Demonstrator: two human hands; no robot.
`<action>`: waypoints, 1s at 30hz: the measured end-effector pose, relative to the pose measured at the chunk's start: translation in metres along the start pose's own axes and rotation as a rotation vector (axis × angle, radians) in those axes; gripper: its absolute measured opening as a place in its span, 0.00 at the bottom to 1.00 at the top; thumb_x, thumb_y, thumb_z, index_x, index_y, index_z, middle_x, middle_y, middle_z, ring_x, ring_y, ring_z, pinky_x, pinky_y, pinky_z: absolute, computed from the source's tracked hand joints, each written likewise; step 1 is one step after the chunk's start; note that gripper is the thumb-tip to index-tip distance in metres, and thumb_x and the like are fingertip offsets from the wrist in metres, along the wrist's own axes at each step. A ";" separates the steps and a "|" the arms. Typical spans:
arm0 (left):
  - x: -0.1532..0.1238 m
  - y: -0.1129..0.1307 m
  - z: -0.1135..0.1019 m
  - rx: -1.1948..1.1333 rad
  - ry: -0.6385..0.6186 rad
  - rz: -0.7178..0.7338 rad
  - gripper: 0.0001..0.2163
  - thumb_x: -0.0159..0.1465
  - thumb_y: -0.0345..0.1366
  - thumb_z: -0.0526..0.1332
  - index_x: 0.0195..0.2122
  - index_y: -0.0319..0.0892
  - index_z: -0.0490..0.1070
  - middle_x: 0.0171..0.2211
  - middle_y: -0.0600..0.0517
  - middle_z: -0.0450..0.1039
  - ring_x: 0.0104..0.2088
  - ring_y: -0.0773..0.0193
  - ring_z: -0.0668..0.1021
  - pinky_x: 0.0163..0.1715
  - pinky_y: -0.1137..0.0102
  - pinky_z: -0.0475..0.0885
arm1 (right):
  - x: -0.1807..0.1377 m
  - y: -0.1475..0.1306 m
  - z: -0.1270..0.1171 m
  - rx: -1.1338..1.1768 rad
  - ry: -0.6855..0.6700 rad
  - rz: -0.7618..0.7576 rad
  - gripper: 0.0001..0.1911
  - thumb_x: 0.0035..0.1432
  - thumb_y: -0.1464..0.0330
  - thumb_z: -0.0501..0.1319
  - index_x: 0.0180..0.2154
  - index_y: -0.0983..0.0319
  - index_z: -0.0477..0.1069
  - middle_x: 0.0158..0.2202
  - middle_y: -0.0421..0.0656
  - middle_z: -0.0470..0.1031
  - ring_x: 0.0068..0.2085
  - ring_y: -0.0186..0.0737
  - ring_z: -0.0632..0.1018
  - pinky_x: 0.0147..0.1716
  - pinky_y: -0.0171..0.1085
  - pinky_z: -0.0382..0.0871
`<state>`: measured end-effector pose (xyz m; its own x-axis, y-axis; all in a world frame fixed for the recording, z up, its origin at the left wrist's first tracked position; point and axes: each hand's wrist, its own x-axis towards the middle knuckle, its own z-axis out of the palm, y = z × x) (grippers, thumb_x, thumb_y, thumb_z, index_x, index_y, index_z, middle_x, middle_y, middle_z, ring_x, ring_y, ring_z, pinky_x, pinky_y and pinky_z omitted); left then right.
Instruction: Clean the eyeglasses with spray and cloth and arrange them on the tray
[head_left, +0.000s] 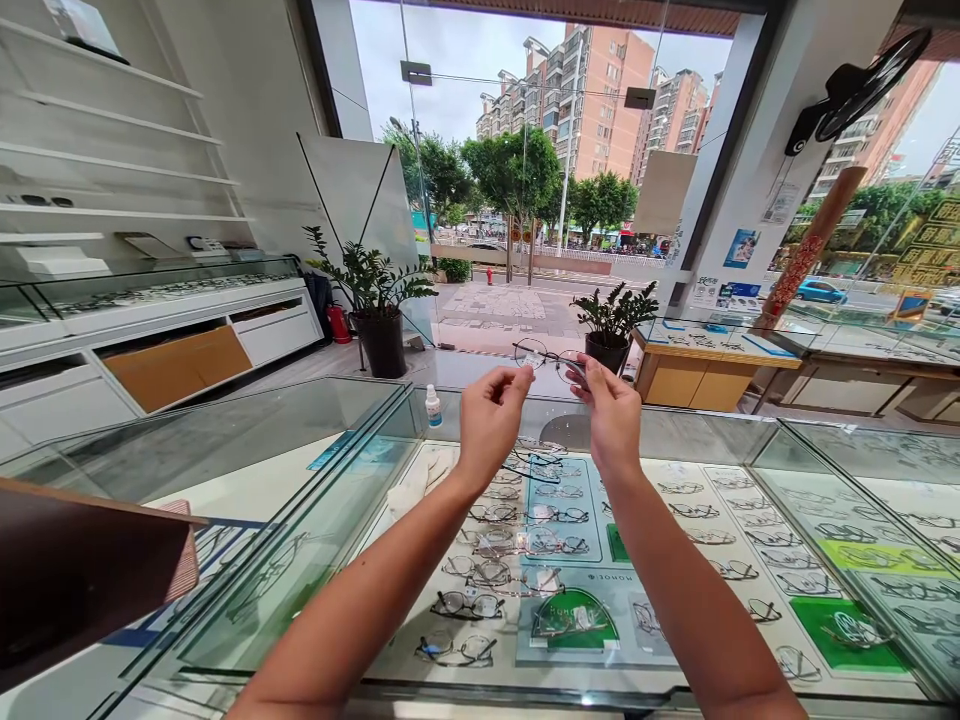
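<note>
Both of my hands are raised above a glass display case (420, 640), holding up a pair of thin dark-framed eyeglasses (553, 356). The fingers of my left hand (491, 405) pinch the glasses at the lower edge of the left side, beside a small white tag on the lens. My right hand (611, 400) grips the other side, with its thumb and fingers around the right lens and rim. Part of that lens is hidden by the fingers. Beyond my left wrist, a small white dropper bottle (433, 407) with a blue label stands on the glass.
Rows of eyeglasses (469, 605) lie inside the case below my arms. A pale cloth (416, 485) is near its left side. At the lower left juts a dark brown panel (90, 580). Potted plants (379, 335) stand before the glass door, and another counter (701, 370) is at the right.
</note>
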<state>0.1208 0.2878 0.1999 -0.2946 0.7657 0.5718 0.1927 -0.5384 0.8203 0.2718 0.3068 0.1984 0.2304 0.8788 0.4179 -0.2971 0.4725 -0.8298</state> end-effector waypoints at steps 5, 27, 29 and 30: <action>0.010 0.007 -0.005 -0.313 -0.178 -0.375 0.28 0.54 0.64 0.74 0.37 0.41 0.80 0.17 0.63 0.48 0.21 0.72 0.50 0.23 0.70 0.46 | -0.016 0.010 0.007 -0.319 -0.110 -0.464 0.20 0.71 0.57 0.66 0.57 0.58 0.84 0.56 0.49 0.86 0.57 0.51 0.85 0.61 0.52 0.77; 0.044 -0.045 -0.031 0.884 -1.061 0.042 0.09 0.63 0.42 0.67 0.37 0.47 0.87 0.30 0.52 0.82 0.28 0.63 0.73 0.31 0.66 0.58 | -0.006 -0.034 -0.018 -0.575 -0.206 -0.687 0.26 0.65 0.68 0.62 0.21 0.56 0.48 0.20 0.33 0.48 0.23 0.33 0.53 0.26 0.40 0.47; 0.039 -0.058 -0.020 0.948 -1.155 0.019 0.08 0.62 0.41 0.68 0.37 0.48 0.87 0.31 0.51 0.83 0.29 0.62 0.75 0.31 0.66 0.59 | -0.008 -0.035 -0.018 -0.608 -0.286 -0.657 0.27 0.63 0.69 0.62 0.21 0.56 0.45 0.19 0.32 0.45 0.22 0.31 0.50 0.25 0.40 0.43; 0.036 -0.064 -0.015 0.972 -1.193 0.001 0.08 0.61 0.40 0.69 0.37 0.49 0.88 0.31 0.51 0.83 0.29 0.61 0.76 0.31 0.66 0.59 | -0.009 -0.036 -0.018 -0.620 -0.311 -0.644 0.27 0.62 0.69 0.61 0.21 0.56 0.45 0.19 0.32 0.44 0.23 0.31 0.49 0.25 0.39 0.43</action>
<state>0.0836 0.3450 0.1678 0.5114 0.8477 -0.1409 0.8485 -0.4721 0.2393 0.2970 0.2812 0.2179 -0.1053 0.4821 0.8698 0.3668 0.8318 -0.4166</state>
